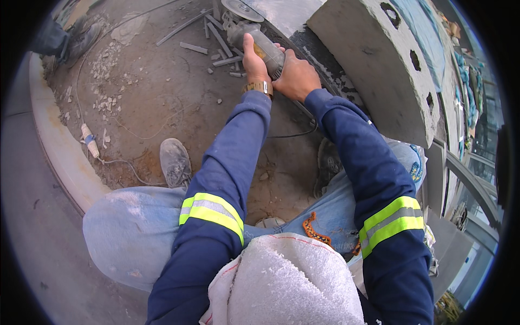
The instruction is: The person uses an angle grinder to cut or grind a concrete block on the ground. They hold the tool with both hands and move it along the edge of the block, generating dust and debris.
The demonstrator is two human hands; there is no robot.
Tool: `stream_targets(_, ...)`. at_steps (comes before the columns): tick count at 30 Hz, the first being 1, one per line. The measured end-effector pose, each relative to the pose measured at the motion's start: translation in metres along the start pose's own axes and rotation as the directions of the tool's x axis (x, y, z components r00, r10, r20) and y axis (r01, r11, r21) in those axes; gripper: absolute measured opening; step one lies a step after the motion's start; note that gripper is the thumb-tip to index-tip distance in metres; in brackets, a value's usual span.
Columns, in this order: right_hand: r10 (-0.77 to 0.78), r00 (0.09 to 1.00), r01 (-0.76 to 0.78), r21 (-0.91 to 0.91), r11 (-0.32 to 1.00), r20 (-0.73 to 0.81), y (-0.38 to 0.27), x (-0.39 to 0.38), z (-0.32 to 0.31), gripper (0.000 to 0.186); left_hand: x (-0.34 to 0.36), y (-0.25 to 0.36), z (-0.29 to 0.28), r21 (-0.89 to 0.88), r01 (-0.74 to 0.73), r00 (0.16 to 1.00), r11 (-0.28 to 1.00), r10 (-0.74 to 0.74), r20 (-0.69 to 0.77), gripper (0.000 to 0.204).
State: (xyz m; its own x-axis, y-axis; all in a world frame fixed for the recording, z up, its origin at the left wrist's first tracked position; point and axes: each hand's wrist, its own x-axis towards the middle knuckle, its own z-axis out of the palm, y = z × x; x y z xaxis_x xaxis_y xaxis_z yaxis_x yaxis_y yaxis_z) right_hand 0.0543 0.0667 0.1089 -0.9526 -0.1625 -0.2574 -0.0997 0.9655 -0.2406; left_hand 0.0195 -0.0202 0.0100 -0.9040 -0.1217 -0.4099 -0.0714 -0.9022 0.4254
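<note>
The grinder (264, 41) lies in both hands, its long axis slanting across the view: the disc (243, 9) end points forward and a little left, beyond the left hand (257, 65), and the tail end comes back to the right hand (298, 77). The left hand grasps the body, thumb up along its left side and fingertips showing on the far side; the right hand is closed around the tail, its fingers partly hidden. There is one grinder with one disc; one watch (259, 87) on the left wrist; one slab (374, 59) just right of the right hand, with three dark holes; one connector (90, 141) well left of and nearer the body than the left hand; and two shoes (175, 162) behind the hands. Several grey strips (193, 49) lie left of and ahead of the left hand, too jumbled to count surely. The grinder looks dusty and grey, with a worn yellowish patch by the left palm and dark slots near the tail. Its disc is round and pale; whether it spins cannot be told. A dark cord (295, 135) curves behind the right hand.
</note>
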Motion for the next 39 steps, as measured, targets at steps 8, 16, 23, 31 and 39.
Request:
stream_targets(8,0.005,1.0,-0.005,0.035,0.999,-0.001,0.008,-0.016,-0.001,0.061,-0.02,-0.008,0.005,-0.021,-0.006,1.0,1.0,0.006,-0.016,0.068)
stream_targets(16,0.009,1.0,-0.01,0.014,1.0,0.017,0.014,-0.024,-0.001,0.067,-0.025,-0.015,0.002,-0.014,0.002,1.0,1.0,-0.002,-0.017,0.072)
stream_targets(23,0.018,1.0,-0.018,0.043,0.999,0.007,0.012,-0.03,-0.004,0.062,-0.031,-0.014,0.004,-0.026,0.025,1.0,0.999,-0.025,-0.006,0.071)
stream_targets(31,0.009,1.0,-0.009,0.037,0.999,0.009,0.014,-0.034,-0.005,0.063,-0.032,-0.016,0.001,-0.031,0.036,0.999,0.999,-0.036,0.016,0.072)
stream_targets(39,0.037,0.999,-0.038,0.024,0.999,0.04,0.012,-0.033,-0.007,0.066,-0.03,-0.014,0.001,-0.043,0.075,0.997,0.996,-0.075,0.008,0.073)
